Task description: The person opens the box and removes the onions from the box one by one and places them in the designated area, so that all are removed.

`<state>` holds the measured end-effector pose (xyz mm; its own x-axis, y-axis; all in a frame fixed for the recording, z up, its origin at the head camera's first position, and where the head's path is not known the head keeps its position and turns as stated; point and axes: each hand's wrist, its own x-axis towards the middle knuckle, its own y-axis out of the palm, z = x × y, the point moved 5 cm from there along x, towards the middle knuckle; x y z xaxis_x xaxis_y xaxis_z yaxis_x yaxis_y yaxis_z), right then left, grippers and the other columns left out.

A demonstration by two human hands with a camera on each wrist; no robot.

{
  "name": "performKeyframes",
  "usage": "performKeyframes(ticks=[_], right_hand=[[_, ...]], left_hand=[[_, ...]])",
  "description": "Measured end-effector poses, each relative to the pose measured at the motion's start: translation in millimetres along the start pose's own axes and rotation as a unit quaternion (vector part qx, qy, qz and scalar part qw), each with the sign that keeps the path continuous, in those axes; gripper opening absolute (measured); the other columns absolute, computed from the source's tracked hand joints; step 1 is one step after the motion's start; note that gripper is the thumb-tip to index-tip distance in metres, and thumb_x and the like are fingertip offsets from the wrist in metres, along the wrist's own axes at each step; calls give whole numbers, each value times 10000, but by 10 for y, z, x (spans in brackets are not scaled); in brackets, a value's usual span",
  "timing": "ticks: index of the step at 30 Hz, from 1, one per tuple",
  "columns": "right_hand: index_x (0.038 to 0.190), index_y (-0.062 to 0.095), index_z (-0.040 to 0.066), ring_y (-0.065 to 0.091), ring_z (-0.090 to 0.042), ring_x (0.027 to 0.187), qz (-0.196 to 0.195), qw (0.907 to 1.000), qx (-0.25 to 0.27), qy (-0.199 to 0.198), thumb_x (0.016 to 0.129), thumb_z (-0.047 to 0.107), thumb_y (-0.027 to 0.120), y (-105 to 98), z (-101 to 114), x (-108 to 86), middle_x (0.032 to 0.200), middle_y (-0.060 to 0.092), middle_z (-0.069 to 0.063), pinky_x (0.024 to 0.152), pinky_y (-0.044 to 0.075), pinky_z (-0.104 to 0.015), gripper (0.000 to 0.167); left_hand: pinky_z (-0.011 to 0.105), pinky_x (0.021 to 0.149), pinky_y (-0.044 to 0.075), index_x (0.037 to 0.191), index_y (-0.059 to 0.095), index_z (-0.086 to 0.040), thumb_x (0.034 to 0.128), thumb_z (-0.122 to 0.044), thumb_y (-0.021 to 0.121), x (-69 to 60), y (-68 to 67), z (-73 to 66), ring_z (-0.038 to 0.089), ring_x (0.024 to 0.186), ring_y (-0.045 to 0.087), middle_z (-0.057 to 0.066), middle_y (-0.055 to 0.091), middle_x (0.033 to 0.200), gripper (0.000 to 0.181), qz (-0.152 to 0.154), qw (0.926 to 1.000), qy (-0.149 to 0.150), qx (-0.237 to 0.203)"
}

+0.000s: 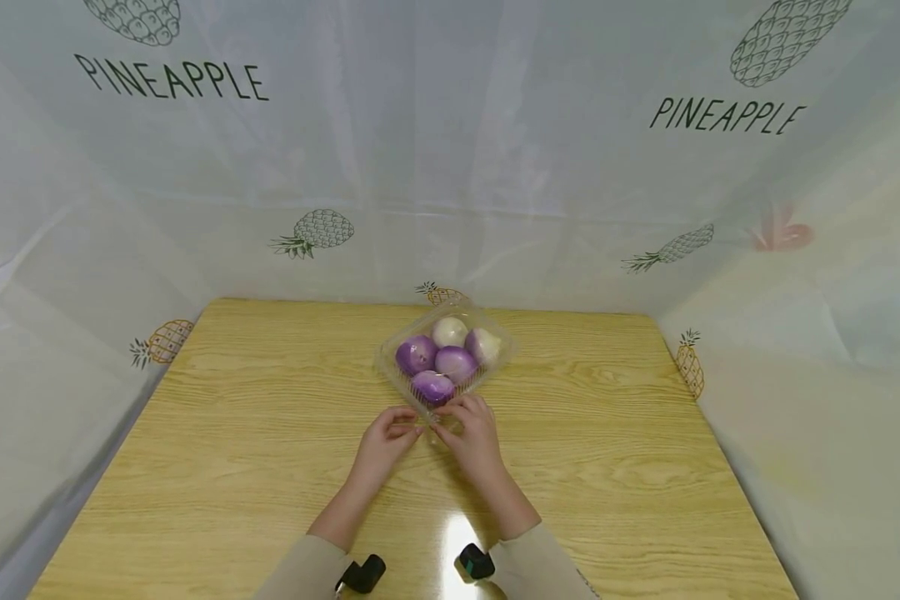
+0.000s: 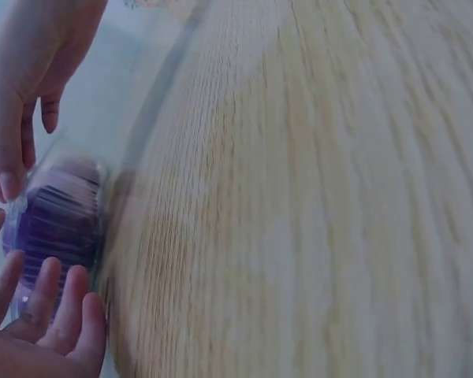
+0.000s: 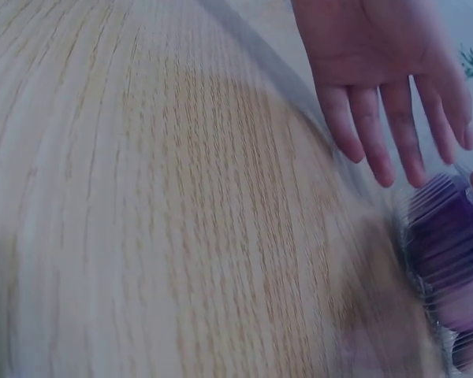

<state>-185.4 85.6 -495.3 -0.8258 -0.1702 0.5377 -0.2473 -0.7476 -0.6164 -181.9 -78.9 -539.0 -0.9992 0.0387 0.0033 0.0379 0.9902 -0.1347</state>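
A clear plastic container [image 1: 390, 367] stands near the table's far edge, one corner toward me. Several purple and pale onions [image 1: 456, 364] show through it. At the near corner, my right hand [image 1: 477, 437] pinches the plastic between thumb and forefinger. My left hand [image 1: 379, 446] is at the same corner from the left, its fingertips at the plastic. In the left wrist view, the left hand [image 2: 43, 335] has its fingers spread beside the container [image 2: 55, 220], and the right hand [image 2: 35, 55] reaches down from above. The right wrist view shows the left hand [image 3: 386, 63] with nearly straight fingers.
A wood-grain table [image 1: 270, 400] lies under everything. Pale sheeting [image 1: 450, 150] printed with pineapples hangs behind it and at both sides. Near the front edge, a bright reflection [image 1: 459, 542] falls on the tabletop between the sleeves.
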Motion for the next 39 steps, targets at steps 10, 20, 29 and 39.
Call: performKeyframes(ticks=[10,20,29,39], right_hand=[[844,764,100,536,-200,911,-10,9995,-27,-303,721,87,859,5,3,-1,902,625,6,856,413,-405,157],[867,768,99,527,-201,911,83,9990,-62,-431,728,105,858,16,-12,-8,918,624,-4,861,406,-413,166],[869,778,105,528,-201,912,80,9988,14,-490,723,90,858,42,-20,-24,901,614,1,841,403,-403,167],[841,775,112,522,-187,886,-16,9983,-9,-590,679,76,876,57,62,-87,873,603,19,810,389,-376,195]], left_hand=[[325,813,554,1192,617,63,897,-82,700,46,62,-3,277,932,655,162,670,1040,339,-20,9999,-99,-102],[385,835,546,1272,574,36,920,-147,691,76,61,38,289,959,644,148,672,1052,414,-87,9989,-424,-163],[287,787,524,1217,595,58,903,-112,701,83,67,13,273,921,652,155,687,1010,372,-145,9982,-426,-388],[275,814,535,1214,573,86,910,-90,681,4,39,21,279,944,651,180,678,1015,368,-147,9972,-468,-560]])
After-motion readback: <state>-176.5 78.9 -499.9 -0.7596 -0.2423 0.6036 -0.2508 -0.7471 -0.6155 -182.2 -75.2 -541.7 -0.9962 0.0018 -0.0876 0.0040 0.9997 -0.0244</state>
